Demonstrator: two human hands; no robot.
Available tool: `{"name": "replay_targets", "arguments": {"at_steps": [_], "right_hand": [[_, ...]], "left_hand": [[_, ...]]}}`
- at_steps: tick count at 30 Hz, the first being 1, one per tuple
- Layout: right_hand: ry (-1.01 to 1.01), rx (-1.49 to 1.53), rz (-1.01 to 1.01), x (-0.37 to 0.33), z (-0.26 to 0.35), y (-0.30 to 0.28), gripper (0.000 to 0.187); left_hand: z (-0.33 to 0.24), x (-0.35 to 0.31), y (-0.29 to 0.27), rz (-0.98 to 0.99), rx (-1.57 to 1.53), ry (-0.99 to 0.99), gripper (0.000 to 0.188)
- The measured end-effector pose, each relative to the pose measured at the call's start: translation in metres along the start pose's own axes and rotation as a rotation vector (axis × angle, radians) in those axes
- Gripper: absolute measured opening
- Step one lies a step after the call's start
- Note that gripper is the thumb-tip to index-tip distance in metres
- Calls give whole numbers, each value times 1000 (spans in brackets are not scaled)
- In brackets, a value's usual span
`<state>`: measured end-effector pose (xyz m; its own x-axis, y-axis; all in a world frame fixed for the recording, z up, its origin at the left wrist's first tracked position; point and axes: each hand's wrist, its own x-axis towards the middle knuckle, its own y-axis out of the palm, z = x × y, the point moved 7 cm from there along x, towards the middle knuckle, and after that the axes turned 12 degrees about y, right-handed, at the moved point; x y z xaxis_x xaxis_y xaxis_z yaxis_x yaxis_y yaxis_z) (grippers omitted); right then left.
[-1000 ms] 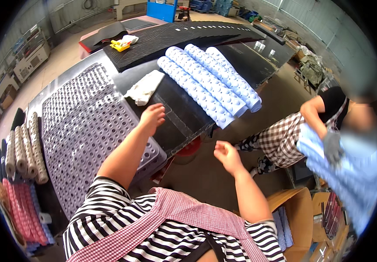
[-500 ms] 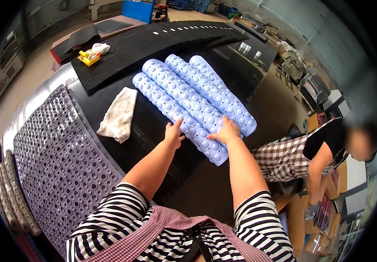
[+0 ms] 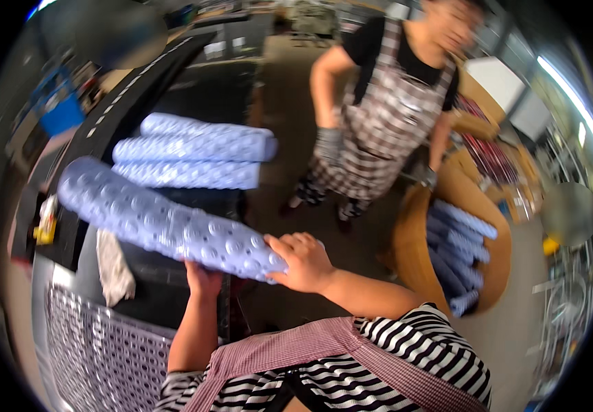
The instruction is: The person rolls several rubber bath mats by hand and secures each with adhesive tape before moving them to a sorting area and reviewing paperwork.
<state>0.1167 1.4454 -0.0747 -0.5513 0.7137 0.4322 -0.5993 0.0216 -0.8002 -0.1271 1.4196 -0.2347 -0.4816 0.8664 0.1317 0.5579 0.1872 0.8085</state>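
Observation:
A rolled blue bath mat [image 3: 173, 226], studded with round bumps, is held up off the table, tilted with its far end up to the left. My left hand [image 3: 202, 278] grips it from below near the middle; its fingers are partly hidden behind the roll. My right hand [image 3: 305, 262] is wrapped round the near right end, thumb below and fingers on top. Just beyond the held roll, three more rolled blue mats [image 3: 190, 149] lie side by side on the black table [image 3: 204, 89].
A cardboard box [image 3: 410, 230] with several blue rolls stands on the floor at right. Beside it stands a co-worker [image 3: 386, 117] in a checked apron and gloves. A white cloth [image 3: 113, 268] and a flat grey-purple mat [image 3: 104, 336] lie at left, near a yellow object [image 3: 45, 230].
One rolled mat has been lifted from the group into both my hands. My view has turned right, bringing the box into sight. The co-worker, bent over before, now stands upright.

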Motion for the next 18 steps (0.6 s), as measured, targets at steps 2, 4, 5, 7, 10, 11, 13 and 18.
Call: {"name": "replay_targets", "arguments": {"at_steps": [2, 4, 5, 7, 10, 11, 13, 18], "right_hand": [[99, 80, -84, -67, -41, -33, 79], [193, 94, -127, -133, -71, -58, 82], [231, 102, -171, -161, -82, -63, 83], [314, 100, -240, -215, -104, -84, 85], [429, 65, -406, -286, -136, -130, 90], [506, 92, -506, -311, -148, -146, 93], [620, 197, -639, -339, -166, -157, 96], [1013, 408, -1054, -356, -271, -221, 96]], "left_hand": [[23, -33, 57, 216, 9, 9, 64], [51, -61, 98, 272, 151, -112, 60], [65, -69, 102, 286, 171, -143, 62], [96, -92, 157, 423, 236, -179, 63], [158, -122, 264, 710, 284, -119, 71], [185, -129, 299, 801, 241, -170, 74], [225, -134, 367, 923, 193, -262, 81], [362, -157, 574, 1153, 268, -321, 85]]}}
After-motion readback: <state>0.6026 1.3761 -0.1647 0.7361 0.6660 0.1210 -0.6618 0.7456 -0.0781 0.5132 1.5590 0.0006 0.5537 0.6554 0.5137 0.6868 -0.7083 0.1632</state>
